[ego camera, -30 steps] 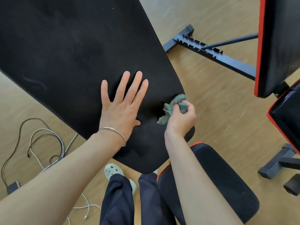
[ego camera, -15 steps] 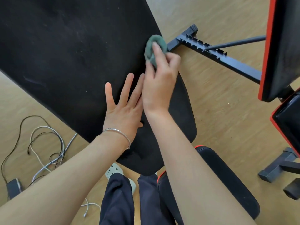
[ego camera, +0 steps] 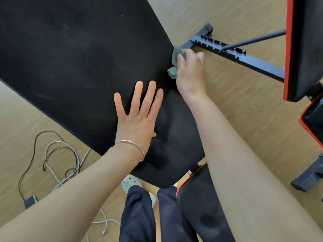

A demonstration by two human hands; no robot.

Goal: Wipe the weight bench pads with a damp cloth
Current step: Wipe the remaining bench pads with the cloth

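The black back pad [ego camera: 70, 58] runs off the top and left edges. The right hand [ego camera: 191, 72] is motion-blurred and covers most of the green cloth [ego camera: 175, 55]. The right forearm [ego camera: 236, 154] hides part of the seat pad [ego camera: 197, 198], which the bottom edge cuts. A second bench [ego camera: 304, 49] is cropped at right.

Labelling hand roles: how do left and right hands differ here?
Left hand lies flat on the black back pad, fingers straight; right hand grips a green cloth at that pad's right edge. Left wrist wears a bracelet; right wrist is bare. Both are at the same pad.
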